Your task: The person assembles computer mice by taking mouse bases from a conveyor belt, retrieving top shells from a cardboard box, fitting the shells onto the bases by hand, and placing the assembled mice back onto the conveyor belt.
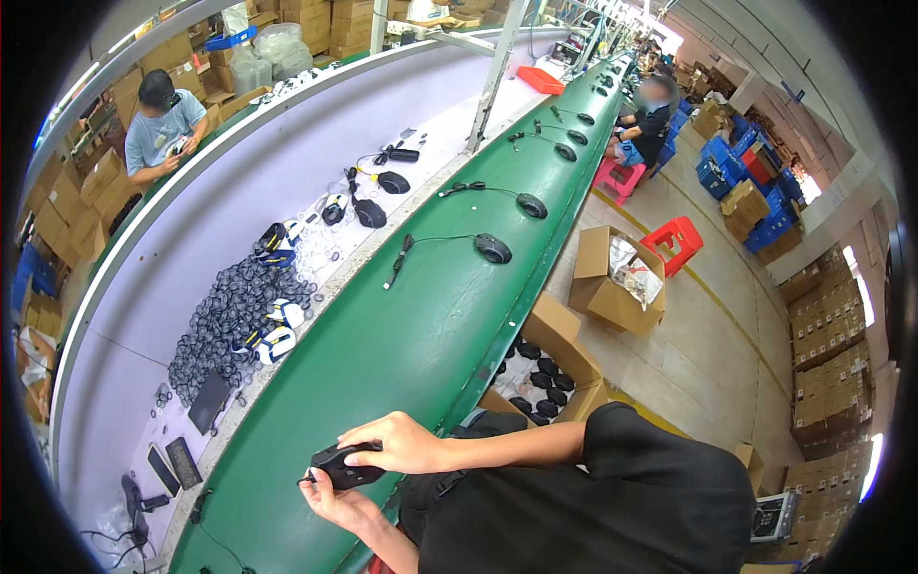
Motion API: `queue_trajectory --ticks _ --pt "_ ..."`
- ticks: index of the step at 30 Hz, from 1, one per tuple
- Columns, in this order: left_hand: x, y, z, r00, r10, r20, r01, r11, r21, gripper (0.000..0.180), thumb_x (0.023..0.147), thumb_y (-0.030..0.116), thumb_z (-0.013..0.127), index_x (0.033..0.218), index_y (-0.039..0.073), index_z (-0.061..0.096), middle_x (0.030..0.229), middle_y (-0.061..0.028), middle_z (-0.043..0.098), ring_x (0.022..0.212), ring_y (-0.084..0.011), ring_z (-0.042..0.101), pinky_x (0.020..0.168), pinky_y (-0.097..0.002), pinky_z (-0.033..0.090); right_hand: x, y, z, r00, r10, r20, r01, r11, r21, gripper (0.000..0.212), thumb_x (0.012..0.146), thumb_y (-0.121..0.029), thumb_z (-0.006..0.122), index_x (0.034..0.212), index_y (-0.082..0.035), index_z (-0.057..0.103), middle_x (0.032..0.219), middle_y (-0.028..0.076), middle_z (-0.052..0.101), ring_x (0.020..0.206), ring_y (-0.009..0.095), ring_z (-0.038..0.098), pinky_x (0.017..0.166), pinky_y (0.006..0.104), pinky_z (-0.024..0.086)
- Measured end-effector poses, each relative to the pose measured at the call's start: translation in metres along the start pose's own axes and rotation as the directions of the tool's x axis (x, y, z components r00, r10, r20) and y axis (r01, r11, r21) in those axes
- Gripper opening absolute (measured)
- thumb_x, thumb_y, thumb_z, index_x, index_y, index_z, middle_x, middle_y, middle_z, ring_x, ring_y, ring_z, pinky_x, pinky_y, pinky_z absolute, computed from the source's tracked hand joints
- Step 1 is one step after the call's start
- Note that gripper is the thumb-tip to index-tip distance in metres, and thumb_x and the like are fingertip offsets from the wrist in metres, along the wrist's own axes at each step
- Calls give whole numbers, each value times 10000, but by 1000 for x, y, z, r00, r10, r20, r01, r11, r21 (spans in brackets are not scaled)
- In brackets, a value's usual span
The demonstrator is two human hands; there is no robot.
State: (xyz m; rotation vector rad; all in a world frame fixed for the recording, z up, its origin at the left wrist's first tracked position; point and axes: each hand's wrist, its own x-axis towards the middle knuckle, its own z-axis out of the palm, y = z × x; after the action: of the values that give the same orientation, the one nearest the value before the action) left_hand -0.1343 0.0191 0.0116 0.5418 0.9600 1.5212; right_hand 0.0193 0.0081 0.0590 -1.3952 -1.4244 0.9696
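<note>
A black computer mouse [337, 461] is held in front of me, just above the green conveyor belt [382, 330]. My right hand [400, 444] grips its upper side, with the fingers bent over the shell. From below, my left hand [339, 505] holds its near end between thumb and fingers. A dark bit, perhaps its cable, sticks out by the left fingertips. The palm sides of both hands are hidden.
Several corded mice, one of them a mouse [493, 249], lie along the belt. Beyond it, a pale ledge bears a heap of small dark rings [234, 316]. An open carton [588, 390] holds mice at my right. Farther along, a person [652, 124] sits beside the belt.
</note>
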Motion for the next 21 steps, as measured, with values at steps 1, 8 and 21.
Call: queue_trajectory --ticks 1,8,21 --pt "3 -1 -6 998 -53 16 54 997 -48 190 916 155 639 1005 29 530 966 -102 619 885 -192 623 791 -329 531 -1 3 1 996 37 78 -36 999 -6 373 826 -263 712 1118 -33 681 1126 164 673 977 298 680 868 343 525" --pt "-18 -4 -3 975 -169 141 177 983 -41 225 944 165 595 1086 9 515 1148 -148 577 1066 -259 585 941 -399 495 -20 10 -2 823 341 455 -423 902 90 448 797 -249 724 1107 38 577 944 222 686 844 327 692 754 393 538" --pt "-5 -25 -9 879 -456 140 465 885 -32 407 993 314 461 1216 -23 507 1213 -225 565 1072 -329 581 944 -460 486 -53 43 5 940 -255 228 335 825 -455 810 785 -411 726 1418 -56 367 1351 228 493 1093 391 589 937 419 488"
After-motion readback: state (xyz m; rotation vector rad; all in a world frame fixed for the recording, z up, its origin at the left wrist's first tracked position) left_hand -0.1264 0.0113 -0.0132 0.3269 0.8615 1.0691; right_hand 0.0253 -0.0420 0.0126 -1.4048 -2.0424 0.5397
